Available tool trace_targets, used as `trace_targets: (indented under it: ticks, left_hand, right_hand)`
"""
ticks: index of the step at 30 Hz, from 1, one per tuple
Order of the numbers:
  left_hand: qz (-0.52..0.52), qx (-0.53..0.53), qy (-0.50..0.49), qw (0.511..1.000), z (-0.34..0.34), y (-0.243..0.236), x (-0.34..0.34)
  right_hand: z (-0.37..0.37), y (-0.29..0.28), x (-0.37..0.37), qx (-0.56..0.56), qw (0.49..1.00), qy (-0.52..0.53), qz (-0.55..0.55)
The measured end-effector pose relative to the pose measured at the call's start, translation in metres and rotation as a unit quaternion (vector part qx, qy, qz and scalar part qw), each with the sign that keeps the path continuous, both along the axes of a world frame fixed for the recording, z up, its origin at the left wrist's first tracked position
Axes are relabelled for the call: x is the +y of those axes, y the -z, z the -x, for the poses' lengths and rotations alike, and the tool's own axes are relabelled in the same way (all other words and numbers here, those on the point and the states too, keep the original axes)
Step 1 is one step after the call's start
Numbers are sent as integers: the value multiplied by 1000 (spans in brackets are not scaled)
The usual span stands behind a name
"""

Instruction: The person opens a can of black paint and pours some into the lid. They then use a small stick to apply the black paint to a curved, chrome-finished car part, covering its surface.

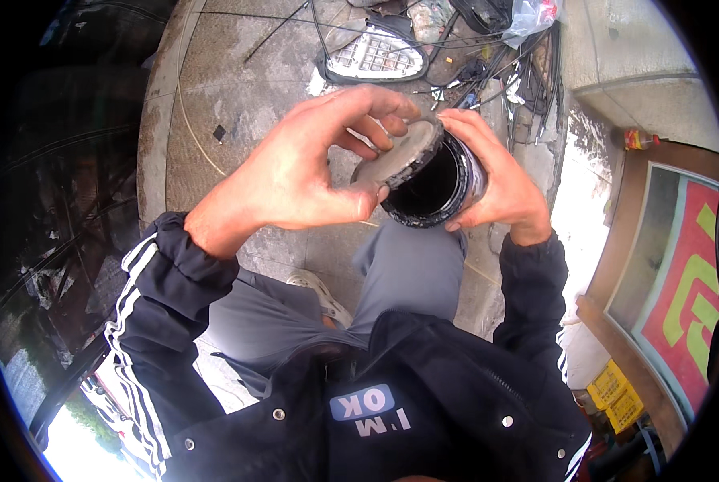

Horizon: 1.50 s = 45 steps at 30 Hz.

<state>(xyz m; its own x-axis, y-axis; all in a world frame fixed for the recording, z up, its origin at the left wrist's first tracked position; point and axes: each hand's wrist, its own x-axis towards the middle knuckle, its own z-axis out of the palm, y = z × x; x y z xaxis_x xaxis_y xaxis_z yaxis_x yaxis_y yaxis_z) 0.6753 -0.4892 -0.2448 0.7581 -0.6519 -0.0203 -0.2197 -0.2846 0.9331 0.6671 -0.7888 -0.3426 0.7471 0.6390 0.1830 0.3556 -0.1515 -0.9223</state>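
My left hand point(319, 161) grips a round, grey-brown lid point(400, 157) by its edges, thumb at the lower rim and fingers over the top. The lid is tilted beside the mouth of a can point(432, 193), touching or nearly touching its rim; its edge looks smeared with black. My right hand point(500, 177) is wrapped round the can's right side, with the opening facing up toward me. Inside, the can is black, and its contents cannot be made out. Both hands are held above my grey-trousered knees.
On the concrete floor ahead lie a white grid-patterned panel point(375, 55), tangled black cables point(528, 68) and a clear plastic bag point(532, 20). At the right stand a wood-framed red and green sign point(681, 281) and a yellow crate point(615, 395). A thin cable point(187, 120) crosses the floor at left.
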Motion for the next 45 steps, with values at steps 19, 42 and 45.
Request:
trace_targets:
  ticks: [19,42,45]
  left_hand:
    - [328,328,-87,882,-35,64,31]
    - [501,436,-255,703,34,230,-25]
    - [504,438,-250,702,35,228,-31]
  right_hand:
    - [-6,2,-9,20,999,-5,25]
    - [11,-7,9,-92,941,186,268]
    - [11,-19,16,-116,925,176,315]
